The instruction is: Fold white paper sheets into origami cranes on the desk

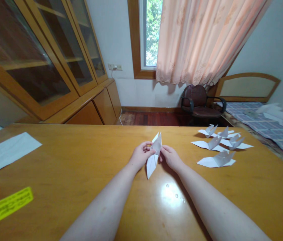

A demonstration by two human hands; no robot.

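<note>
Between my two hands is a folded white paper crane (152, 162), partly shaped, with a long point toward me and two narrow tips at its far end. My left hand (141, 154) grips its left side, thumb on top and fingers curled behind. From the right, my right hand (171, 156) pinches the paper's edge between thumb and fingers. The paper is held just over the wooden table (93, 180). To the right, several finished-looking white paper cranes (215, 160) stand in a loose group with their wings spread.
White paper (6, 152) lies at the table's left, with a yellow label (6, 208) nearer me. Beyond the far edge are a glass-door cabinet (56, 100), a brown armchair (198, 100) and a peach curtain (201, 43). A bed (264, 124) stands at the right.
</note>
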